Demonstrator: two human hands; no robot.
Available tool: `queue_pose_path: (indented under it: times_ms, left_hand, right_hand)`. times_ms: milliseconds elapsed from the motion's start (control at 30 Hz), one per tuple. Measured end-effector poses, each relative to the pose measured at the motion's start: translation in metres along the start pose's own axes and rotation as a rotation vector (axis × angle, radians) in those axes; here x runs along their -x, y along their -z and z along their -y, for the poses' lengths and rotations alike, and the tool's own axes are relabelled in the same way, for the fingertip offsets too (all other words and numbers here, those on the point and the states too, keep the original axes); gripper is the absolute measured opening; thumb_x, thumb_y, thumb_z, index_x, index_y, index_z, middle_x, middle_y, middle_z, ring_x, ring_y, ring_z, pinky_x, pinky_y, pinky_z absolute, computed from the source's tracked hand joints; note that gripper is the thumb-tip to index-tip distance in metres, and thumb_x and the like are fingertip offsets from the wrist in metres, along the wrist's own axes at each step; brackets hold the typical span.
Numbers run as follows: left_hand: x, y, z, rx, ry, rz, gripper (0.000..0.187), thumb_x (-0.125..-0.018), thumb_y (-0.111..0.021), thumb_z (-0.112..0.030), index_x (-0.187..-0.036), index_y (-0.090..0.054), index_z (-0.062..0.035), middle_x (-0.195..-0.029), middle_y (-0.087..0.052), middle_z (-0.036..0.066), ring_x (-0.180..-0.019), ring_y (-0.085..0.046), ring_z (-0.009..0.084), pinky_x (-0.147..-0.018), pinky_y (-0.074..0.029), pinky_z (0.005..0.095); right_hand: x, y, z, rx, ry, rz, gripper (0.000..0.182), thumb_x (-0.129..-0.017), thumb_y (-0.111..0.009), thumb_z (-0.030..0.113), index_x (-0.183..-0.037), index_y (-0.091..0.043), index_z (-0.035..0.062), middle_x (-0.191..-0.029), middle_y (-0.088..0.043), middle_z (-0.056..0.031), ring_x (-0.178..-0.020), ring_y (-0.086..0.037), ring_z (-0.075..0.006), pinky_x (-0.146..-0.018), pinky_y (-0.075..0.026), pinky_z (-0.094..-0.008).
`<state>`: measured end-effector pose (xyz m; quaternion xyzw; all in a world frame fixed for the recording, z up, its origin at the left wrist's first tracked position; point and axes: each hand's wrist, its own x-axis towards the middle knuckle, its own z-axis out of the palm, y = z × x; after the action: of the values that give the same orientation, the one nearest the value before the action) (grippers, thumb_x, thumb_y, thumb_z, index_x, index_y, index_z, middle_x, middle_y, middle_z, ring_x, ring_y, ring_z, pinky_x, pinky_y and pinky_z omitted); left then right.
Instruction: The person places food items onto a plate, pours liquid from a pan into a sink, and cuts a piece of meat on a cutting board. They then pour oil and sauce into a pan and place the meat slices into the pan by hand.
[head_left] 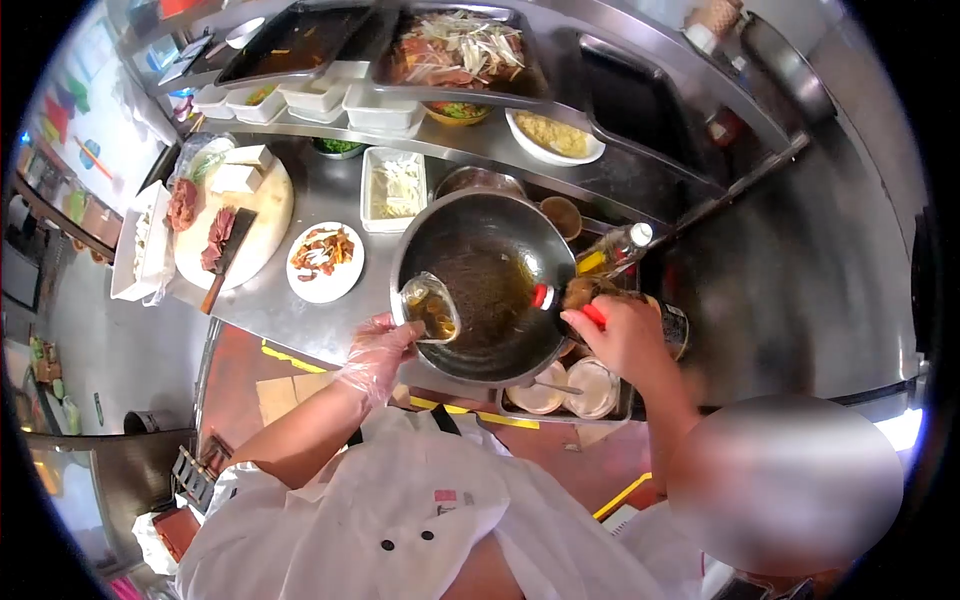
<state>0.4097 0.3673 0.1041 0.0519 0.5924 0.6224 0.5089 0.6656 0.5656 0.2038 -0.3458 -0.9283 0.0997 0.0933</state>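
My left hand (383, 347), in a clear plastic glove, is closed on a clear cup (430, 307) tilted at the near-left side of a dark wok (480, 225). Brownish stuff shows through the cup's wall, and an oily film lies in the wok. Bare, my right hand (628, 335) is closed around the red handle of a dark brown bottle (668, 326). The bottle leans toward the wok, its red-and-white neck end (543, 296) over the right rim. A second bottle with a white cap (638, 236) stands just behind.
Left of the wok are a plate of food (325, 285), a white tub (393, 222) and a round cutting board (270, 225) bearing meat and a cleaver (233, 247). Lidded round containers (592, 388) sit in front. A shelf (460, 120) with trays (545, 92) crosses behind.
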Motion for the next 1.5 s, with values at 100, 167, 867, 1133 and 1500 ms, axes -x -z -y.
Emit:
queue_pose_path:
  times_ms: [100,167,867,1133,1500]
  left_hand:
    - [-0.015,0.027,0.002,-0.043,0.026,0.037,0.014,-0.089,-0.072,-0.012,-0.1,-0.07,-0.0047,-0.092,-0.072,0.003,-0.08,-0.065,0.0125,-0.076,-0.054,0.0293]
    - [-0.029,0.043,0.004,-0.099,0.061,0.104,0.016,-0.089,-0.073,-0.015,-0.102,-0.07,-0.006,-0.096,-0.072,0.003,-0.083,-0.066,0.0128,-0.076,-0.053,0.0303]
    - [-0.049,0.064,0.037,0.003,0.212,0.041,0.03,-0.086,-0.073,-0.016,-0.114,-0.064,-0.0068,-0.097,-0.068,0.005,-0.086,-0.064,0.0162,-0.079,-0.054,0.0335]
    - [-0.008,0.063,0.062,0.044,0.105,-0.19,0.024,-0.089,-0.066,-0.011,-0.113,-0.062,-0.0061,-0.099,-0.067,0.008,-0.089,-0.066,0.0215,-0.078,-0.057,0.0369]
    - [0.065,0.081,0.053,0.247,0.08,-0.259,0.034,-0.086,-0.066,-0.011,-0.119,-0.059,-0.0034,-0.106,-0.064,0.01,-0.094,-0.067,0.0256,-0.083,-0.06,0.0408]
  right_hand:
    - [-0.007,-0.009,0.028,0.201,-0.066,0.102,0.05,-0.091,-0.067,0.052,-0.079,-0.069,0.0036,-0.075,-0.068,-0.0184,-0.071,-0.068,-0.0376,-0.067,-0.052,-0.047]
    - [-0.013,-0.004,0.05,0.228,-0.135,0.136,0.052,-0.091,-0.066,0.054,-0.081,-0.07,0.0036,-0.077,-0.069,-0.0185,-0.073,-0.068,-0.0379,-0.068,-0.052,-0.0471]
    - [0.039,0.019,-0.019,-1.638,-0.367,-1.13,0.034,-0.102,-0.053,0.052,-0.094,-0.059,0.0193,-0.073,-0.052,0.0072,-0.068,-0.047,-0.0093,-0.066,-0.038,-0.0298]
    - [-0.008,-0.078,-0.206,-1.547,-0.447,-1.187,0.042,-0.107,-0.047,0.047,-0.106,-0.062,0.0077,-0.087,-0.061,-0.0012,-0.08,-0.054,-0.0153,-0.079,-0.043,-0.0317]
    - [0.001,-0.221,-0.246,-1.608,-0.865,-0.824,0.067,-0.104,-0.039,0.059,-0.141,-0.051,0.0034,-0.141,-0.055,-0.0116,-0.129,-0.05,-0.0243,-0.113,-0.035,-0.0371]
